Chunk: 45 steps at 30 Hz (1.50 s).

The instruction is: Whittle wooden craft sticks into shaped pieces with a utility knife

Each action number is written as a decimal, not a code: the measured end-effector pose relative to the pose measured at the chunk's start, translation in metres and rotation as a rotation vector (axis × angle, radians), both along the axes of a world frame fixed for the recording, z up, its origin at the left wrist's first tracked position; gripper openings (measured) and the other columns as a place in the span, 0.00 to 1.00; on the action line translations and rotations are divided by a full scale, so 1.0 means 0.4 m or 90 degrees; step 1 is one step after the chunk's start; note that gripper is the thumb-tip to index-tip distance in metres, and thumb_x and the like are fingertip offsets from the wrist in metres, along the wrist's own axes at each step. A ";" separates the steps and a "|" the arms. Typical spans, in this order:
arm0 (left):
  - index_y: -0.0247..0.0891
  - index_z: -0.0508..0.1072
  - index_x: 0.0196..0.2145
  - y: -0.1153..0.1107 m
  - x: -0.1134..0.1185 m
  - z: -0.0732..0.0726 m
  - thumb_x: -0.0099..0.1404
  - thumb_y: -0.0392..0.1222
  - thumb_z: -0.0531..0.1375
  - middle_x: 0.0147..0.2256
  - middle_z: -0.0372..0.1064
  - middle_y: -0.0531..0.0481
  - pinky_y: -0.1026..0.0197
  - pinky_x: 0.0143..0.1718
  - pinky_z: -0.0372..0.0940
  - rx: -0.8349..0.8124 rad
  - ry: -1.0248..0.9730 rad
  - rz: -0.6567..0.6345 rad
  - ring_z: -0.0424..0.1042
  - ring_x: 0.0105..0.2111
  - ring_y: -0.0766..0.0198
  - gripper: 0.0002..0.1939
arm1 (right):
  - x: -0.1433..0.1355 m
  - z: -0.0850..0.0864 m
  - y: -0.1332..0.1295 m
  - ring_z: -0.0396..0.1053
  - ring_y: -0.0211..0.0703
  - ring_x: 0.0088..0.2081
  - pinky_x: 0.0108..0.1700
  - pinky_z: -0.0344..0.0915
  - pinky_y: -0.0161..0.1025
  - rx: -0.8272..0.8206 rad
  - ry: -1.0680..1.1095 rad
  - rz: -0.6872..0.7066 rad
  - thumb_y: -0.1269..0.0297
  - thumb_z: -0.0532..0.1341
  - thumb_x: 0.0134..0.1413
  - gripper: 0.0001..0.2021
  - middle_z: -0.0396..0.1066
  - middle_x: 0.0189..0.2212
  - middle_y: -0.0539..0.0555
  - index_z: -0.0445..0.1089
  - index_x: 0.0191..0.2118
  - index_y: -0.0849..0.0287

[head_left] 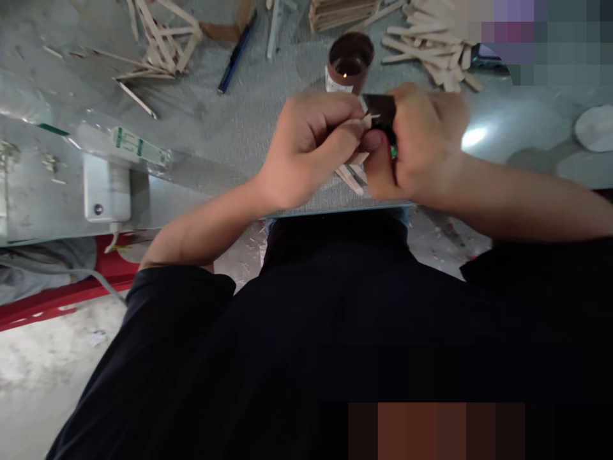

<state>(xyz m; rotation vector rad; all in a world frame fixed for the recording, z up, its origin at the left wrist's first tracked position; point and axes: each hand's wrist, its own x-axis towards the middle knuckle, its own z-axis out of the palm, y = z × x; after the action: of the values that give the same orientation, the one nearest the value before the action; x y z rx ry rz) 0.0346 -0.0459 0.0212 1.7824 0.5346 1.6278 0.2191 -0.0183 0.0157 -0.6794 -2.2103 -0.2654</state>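
Firstly, head view. Item 1: wood stick [367,121], pale, thin, mostly covered; end shows betw. both hands, over near side of desk [205,137]. L hand [306,150]: thumb & index pinching it, other fingers curled in. Handling (est.): v. light, stiff, dry, so not much slip; prob. snaps or splits along grain if bent. Best hold: flat faces, just behind the end, fingertips clear of the edge.

Item 2: dark tool [380,110], type unclear (blur), small green part near it. R hand [424,137]: fingers wrapped round it, thumb out twd. wood stick; thumb contact w/ it, can't tell. Est. rigid, light, smooth; hold by body, full wrap.

Item 3: loose sticks [352,179], on desk, just below hands; approx. same handling.

Item 4: brown cup [349,48], upright, beyond hands, w/ small flame-like spot inside; rim may be hot, so hold low on outer wall.

Misc.: stick pile [431,48], far R; stick frame [157,39], far L, prob. fragile, lift from underneath; blue pen [237,54] beside it; white device [108,191] w/ cable [113,237], L side.
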 end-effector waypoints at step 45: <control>0.41 0.65 0.21 0.013 -0.010 -0.013 0.80 0.44 0.56 0.19 0.58 0.56 0.56 0.27 0.48 0.044 0.087 0.123 0.55 0.20 0.68 0.26 | -0.045 0.105 0.002 0.61 0.39 0.18 0.21 0.53 0.44 -0.447 0.332 0.271 0.30 0.67 0.67 0.30 0.69 0.20 0.49 0.76 0.31 0.54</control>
<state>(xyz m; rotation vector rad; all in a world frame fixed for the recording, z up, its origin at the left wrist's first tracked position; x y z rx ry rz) 0.0307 -0.0405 0.0160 1.9546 0.7403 1.6783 0.2013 -0.0174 0.0576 -0.5284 -1.8423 0.8460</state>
